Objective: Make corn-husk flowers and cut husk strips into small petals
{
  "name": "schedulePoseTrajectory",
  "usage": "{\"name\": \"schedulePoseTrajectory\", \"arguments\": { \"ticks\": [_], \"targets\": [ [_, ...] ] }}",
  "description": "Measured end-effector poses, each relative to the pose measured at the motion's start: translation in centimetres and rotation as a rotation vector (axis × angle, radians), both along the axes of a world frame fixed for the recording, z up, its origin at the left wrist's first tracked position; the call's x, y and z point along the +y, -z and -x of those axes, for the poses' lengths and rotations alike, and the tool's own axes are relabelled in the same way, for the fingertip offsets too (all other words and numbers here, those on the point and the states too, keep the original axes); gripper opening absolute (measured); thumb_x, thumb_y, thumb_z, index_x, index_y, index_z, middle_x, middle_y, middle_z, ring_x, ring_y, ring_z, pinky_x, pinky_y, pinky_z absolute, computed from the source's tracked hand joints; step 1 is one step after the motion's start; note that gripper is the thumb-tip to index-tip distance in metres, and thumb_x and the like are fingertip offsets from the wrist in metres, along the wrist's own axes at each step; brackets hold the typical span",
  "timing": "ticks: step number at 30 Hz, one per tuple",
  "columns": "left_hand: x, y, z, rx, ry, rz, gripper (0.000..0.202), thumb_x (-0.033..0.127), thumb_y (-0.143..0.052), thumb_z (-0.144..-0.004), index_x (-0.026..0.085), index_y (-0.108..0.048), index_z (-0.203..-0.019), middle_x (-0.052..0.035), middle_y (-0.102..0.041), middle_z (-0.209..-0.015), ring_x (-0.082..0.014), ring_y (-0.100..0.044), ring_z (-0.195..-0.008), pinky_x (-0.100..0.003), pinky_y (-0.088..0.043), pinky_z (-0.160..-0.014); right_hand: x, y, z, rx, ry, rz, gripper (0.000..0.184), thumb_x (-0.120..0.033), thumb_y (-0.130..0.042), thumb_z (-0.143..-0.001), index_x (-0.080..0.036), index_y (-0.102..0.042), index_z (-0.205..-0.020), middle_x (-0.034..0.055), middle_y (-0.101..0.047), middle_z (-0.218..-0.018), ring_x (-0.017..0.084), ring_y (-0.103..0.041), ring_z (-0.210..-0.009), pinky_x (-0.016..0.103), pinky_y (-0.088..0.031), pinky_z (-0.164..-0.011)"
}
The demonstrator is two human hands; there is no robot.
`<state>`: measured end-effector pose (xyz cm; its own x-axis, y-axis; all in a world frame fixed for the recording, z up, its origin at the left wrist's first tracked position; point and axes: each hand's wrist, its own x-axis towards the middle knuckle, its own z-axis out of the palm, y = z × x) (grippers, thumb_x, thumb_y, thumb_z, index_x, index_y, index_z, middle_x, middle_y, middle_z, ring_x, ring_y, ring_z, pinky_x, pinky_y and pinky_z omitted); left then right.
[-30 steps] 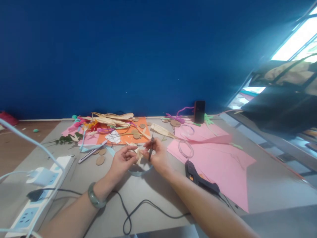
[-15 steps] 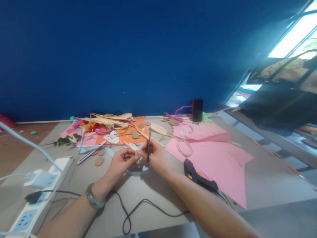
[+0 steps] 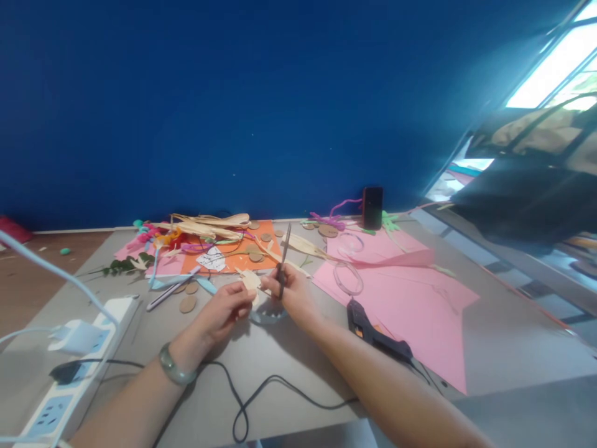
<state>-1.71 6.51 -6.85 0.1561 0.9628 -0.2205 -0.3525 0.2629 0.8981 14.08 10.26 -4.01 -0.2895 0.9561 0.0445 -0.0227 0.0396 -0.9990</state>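
My left hand (image 3: pixel 227 311), with a green bangle (image 3: pixel 175 366) at its wrist, pinches a pale strip of raffia (image 3: pixel 252 283) between thumb and fingers. A dark pair of scissors (image 3: pixel 286 246) is held in my right hand (image 3: pixel 296 295), its blades pointing up and away. The right thumb and fingertip are close to the raffia; whether they touch it I cannot tell. Beneath the hands a clear ring-like thing (image 3: pixel 267 317) lies on the table, partly hidden by them.
Pink paper (image 3: pixel 401 298) lies at right under a black glue gun (image 3: pixel 375 333). A white power strip (image 3: pixel 77 379) is at left, its black cable (image 3: pixel 242 404) looping in front. Behind are raffia bundles (image 3: pixel 209 224), orange paper (image 3: pixel 228 260), wooden discs (image 3: pixel 188 303) and a phone (image 3: pixel 372 208).
My left hand has moved slightly left and down, away from the right, and more of the pale strip shows. The scissors have tilted a little to the right.
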Motion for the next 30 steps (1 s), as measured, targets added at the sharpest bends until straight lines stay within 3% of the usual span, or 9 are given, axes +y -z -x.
{"name": "schedulePoseTrajectory", "arguments": {
  "ticks": [3, 6, 10, 17, 20, 23, 28, 30],
  "targets": [
    [0.2, -0.2, 0.2, -0.133, -0.037, 0.030, 0.028, 0.030, -0.077, -0.064, 0.015, -0.054, -0.067, 0.0073, -0.041, -0.055, -0.0025, -0.029, -0.042, -0.017, -0.020, -0.042, -0.1, -0.2, 0.0, 0.022, -0.069, 0.047, 0.034, -0.044, -0.071, -0.070, -0.019, -0.048, -0.070, -0.0057, -0.054, -0.051, 0.007, -0.043, -0.040, 0.020, -0.035, -0.040],
    [0.3, -0.1, 0.2, -0.133, -0.084, -0.012, 0.029, 0.031, -0.076, -0.066, 0.015, -0.051, -0.065, 0.0083, -0.038, -0.053, -0.0026, -0.028, -0.043, -0.017, -0.019, -0.042, -0.2, -0.2, -0.1, 0.041, -0.117, 0.049, 0.035, -0.041, -0.076, -0.064, -0.019, -0.050, -0.071, -0.0062, -0.054, -0.054, 0.007, -0.044, -0.042, 0.019, -0.036, -0.041],
    [0.3, 0.2, 0.0, 0.008, -0.159, -0.108, 0.031, 0.035, -0.074, -0.067, 0.016, -0.052, -0.060, 0.0083, -0.037, -0.048, -0.0045, -0.029, -0.044, -0.019, -0.022, -0.044, -0.5, 0.2, -0.1, 0.015, -0.108, -0.036, 0.035, -0.040, -0.079, -0.060, -0.019, -0.054, -0.073, -0.0030, -0.059, -0.065, 0.009, -0.049, -0.052, 0.021, -0.040, -0.046],
    [-0.1, -0.1, -0.4, 0.278, -0.213, -0.306, 0.023, 0.036, -0.071, -0.071, 0.015, -0.066, -0.065, 0.0037, -0.047, -0.055, -0.0075, -0.035, -0.050, -0.022, -0.027, -0.048, -0.6, 0.8, 0.0, -0.056, -0.023, -0.236, 0.022, -0.034, -0.070, -0.071, -0.020, -0.054, -0.075, -0.0013, -0.059, -0.068, 0.012, -0.050, -0.057, 0.024, -0.041, -0.053],
    [0.0, 0.0, -0.2, 0.234, -0.189, -0.275, 0.020, 0.035, -0.073, -0.069, 0.016, -0.068, -0.072, 0.0030, -0.052, -0.056, -0.0084, -0.041, -0.050, -0.022, -0.031, -0.049, -0.5, 1.1, -0.3, -0.150, 0.030, -0.403, 0.012, -0.027, -0.066, -0.075, -0.021, -0.055, -0.076, -0.0006, -0.061, -0.070, 0.012, -0.050, -0.057, 0.025, -0.042, -0.055],
    [0.4, 0.2, 0.2, 0.099, -0.094, -0.127, 0.025, 0.033, -0.074, -0.067, 0.017, -0.068, -0.085, 0.0014, -0.059, -0.062, -0.0092, -0.048, -0.050, -0.022, -0.035, -0.049, -0.3, 1.3, -1.1, -0.264, 0.016, -0.660, 0.003, -0.021, -0.060, -0.078, -0.022, -0.057, -0.077, 0.0019, -0.064, -0.072, 0.015, -0.055, -0.062, 0.029, -0.043, -0.061],
    [0.5, -0.5, 1.3, -0.006, 0.129, 0.030, 0.042, 0.052, -0.055, -0.081, 0.013, -0.064, -0.066, -0.0051, -0.062, -0.060, -0.0140, -0.057, -0.051, -0.026, -0.043, -0.051, 0.0, 0.7, -2.1, -0.503, -0.149, -1.164, 0.022, -0.013, -0.046, -0.086, -0.023, -0.057, -0.071, 0.0050, -0.069, -0.075, 0.017, -0.056, -0.063, 0.033, -0.037, -0.063],
    [0.4, -0.8, 1.5, -0.003, 0.171, 0.031, 0.039, 0.049, -0.058, -0.080, 0.013, -0.063, -0.066, -0.0053, -0.062, -0.061, -0.0136, -0.057, -0.052, -0.025, -0.043, -0.052, 0.0, 0.3, -2.3, -0.543, -0.253, -1.289, 0.024, -0.013, -0.045, -0.088, -0.023, -0.058, -0.070, 0.0049, -0.070, -0.078, 0.016, -0.054, -0.061, 0.032, -0.035, -0.060]
  ]
}}
